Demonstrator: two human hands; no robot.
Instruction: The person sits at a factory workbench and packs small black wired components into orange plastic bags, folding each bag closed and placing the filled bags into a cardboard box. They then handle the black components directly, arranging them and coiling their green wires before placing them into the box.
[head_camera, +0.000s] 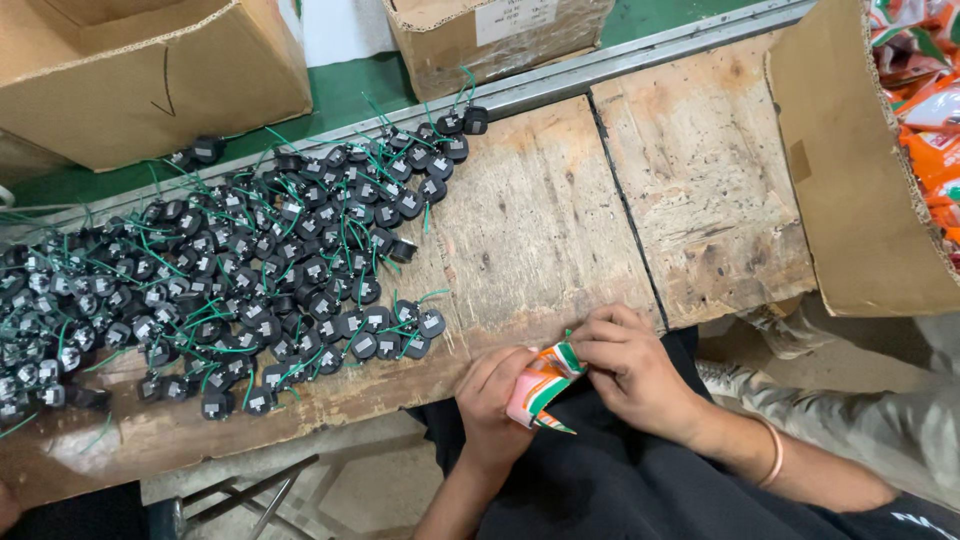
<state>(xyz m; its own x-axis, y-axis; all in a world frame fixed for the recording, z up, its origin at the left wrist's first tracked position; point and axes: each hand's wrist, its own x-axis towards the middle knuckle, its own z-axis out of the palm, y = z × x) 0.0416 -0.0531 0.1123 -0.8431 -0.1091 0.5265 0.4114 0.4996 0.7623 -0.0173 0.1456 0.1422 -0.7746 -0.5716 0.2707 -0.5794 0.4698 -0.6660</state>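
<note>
Orange, white and green, a small printed packet (543, 388) sits between two hands just below the edge of a worn wooden bench (560, 220). The left hand (493, 398) grips its lower end; the right hand (632, 368) pinches its top. Black parts with green wires (260, 260) cover the bench's left side. Cardboard boxes (150, 70) stand behind.

pouch (541, 388): small, orange/white/green, pinched btw left hand (492, 398) & right hand (633, 368)
box top-left (150, 70): brown cardboard, open
box top-centre (495, 35): brown, white rect label (515, 18)
box right (850, 170): brown, holds orange/white packets (930, 100)
</note>
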